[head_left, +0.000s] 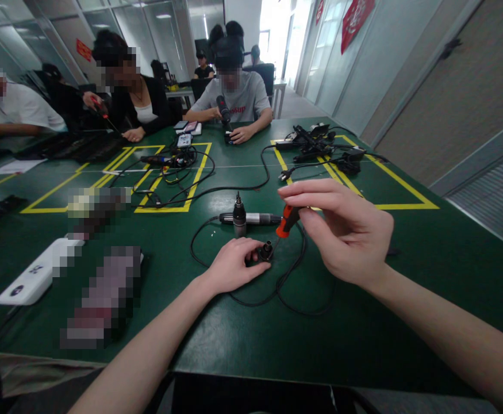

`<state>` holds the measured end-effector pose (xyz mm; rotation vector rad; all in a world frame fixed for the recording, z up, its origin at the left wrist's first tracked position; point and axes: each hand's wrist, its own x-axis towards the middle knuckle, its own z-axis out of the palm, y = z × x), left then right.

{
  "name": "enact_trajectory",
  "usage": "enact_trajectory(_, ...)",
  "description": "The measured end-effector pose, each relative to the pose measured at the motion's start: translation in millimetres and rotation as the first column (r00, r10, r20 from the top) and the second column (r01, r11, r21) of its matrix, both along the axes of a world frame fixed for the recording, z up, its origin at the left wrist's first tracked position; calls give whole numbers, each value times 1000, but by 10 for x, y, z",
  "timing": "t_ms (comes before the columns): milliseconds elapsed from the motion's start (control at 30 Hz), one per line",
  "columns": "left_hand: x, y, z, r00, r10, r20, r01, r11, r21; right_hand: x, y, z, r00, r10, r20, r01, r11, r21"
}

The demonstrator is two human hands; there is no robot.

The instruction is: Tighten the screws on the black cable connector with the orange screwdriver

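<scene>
My left hand [233,265] rests on the green table [363,333], its fingers closed on a small black round part [265,252]. My right hand [341,230] hovers just right of it, fingers pinched on a screwdriver with an orange and black handle [288,219] that angles down toward the part. Just behind stands a small black and silver tool [240,217] with a silver cylinder [255,218] lying beside it. A black cable [285,282] loops on the table around both hands.
A white device [31,282] and blurred objects lie at the left. Yellow tape rectangles [191,192], more cables and black gear [315,144] cover the far table. Several people sit at the far side; one holds a black tool [224,112], another a red-handled tool [100,109].
</scene>
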<state>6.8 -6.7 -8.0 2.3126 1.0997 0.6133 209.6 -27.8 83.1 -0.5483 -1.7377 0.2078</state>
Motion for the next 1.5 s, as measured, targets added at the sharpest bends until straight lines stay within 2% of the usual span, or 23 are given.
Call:
enact_trajectory(133, 4, -6, 8, 1000, -1, -4, 1, 1000, 0, 5, 11, 1, 1000, 14, 6, -14, 1000, 1)
enact_trajectory(300, 1, -5, 6, 1000, 7, -2, -7, 1000, 7, -10, 48, 9, 1000, -20, -5, 21, 998, 66)
enact_trajectory(400, -4, 10, -5, 1000, 13, 18, -13, 1000, -28, -15, 50, 12, 1000, -24, 2, 24, 998, 59)
enact_trajectory(567, -22, 37, -26, 980, 46, 192, -5, 979, -206, -16, 41, 10, 1000, -29, 4, 28, 998, 47)
enact_trajectory(767, -42, 80, 22, 918, 186, 351, -6, 890, -457, -14, 21, -5, 1000, -15, -7, 15, 1000, 5)
enact_trajectory(900, -56, 108, 48, 882, 257, 395, 2, 837, -547, -3, 9, -14, 1000, 19, -18, -20, 999, -28)
enact_trajectory(1000, -63, 121, 50, 872, 281, 400, -4, 822, -569, 3, 12, -12, 999, 38, -18, -39, 999, -37)
enact_trajectory(1167, -67, 119, 40, 893, 264, 365, -36, 849, -527, 13, 19, -12, 999, 46, -6, -47, 998, -32)
enact_trajectory(1267, -70, 101, 33, 927, 219, 304, -66, 895, -442, 11, 17, -12, 999, 38, -13, -38, 999, -39)
enact_trajectory(1333, -75, 81, 24, 952, 161, 260, -67, 939, -338, 5, 20, -6, 999, 30, -24, -31, 999, -39)
enact_trajectory(1400, -83, 60, 11, 974, 86, 207, -49, 983, -178, -4, 26, 2, 999, 14, -34, -14, 1000, -4)
enact_trajectory(1500, -93, 30, -12, 996, -18, 83, 11, 996, 85, -12, 34, 13, 1000, -9, -30, 10, 999, 38)
